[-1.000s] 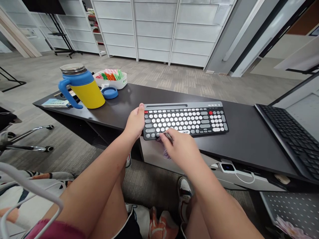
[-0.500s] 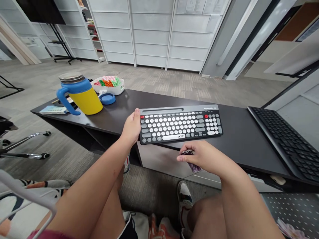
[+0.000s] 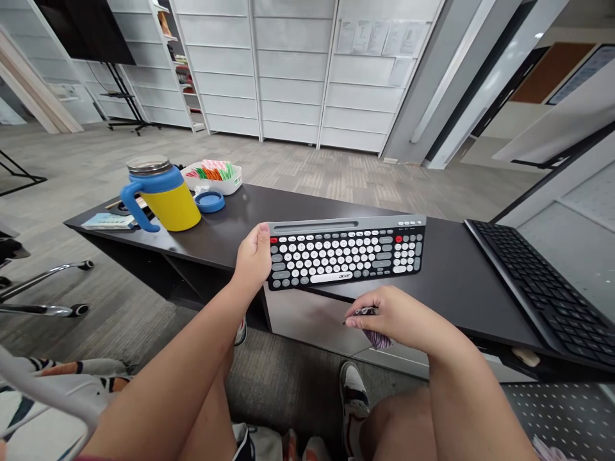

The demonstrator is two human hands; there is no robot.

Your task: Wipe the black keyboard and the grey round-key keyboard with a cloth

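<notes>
A grey-and-black keyboard [image 3: 346, 253] with round white keys and two red ones is held up, tilted toward me, over the front edge of the dark desk. My left hand [image 3: 254, 256] is closed on its left end, thumb at the upper corner. Below the keyboard's lower right part, apart from it, my right hand [image 3: 384, 314] pinches a crumpled purple-and-black striped cloth [image 3: 377, 339]. Most of that cloth is hidden by the fingers and palm.
The desk [image 3: 446, 275] bears a yellow-and-blue mug [image 3: 173, 208], a blue lid [image 3: 210, 202], a white basket [image 3: 233, 184] of colourful sticks and a small box [image 3: 109, 221]. On the right lies a second, black keyboard [image 3: 542, 288]. A chair base [image 3: 48, 310] stands left.
The view has tilted up a little, so everything sits lower in the picture. Both hands keep their holds; the keyboard's tilt has shifted slightly.
</notes>
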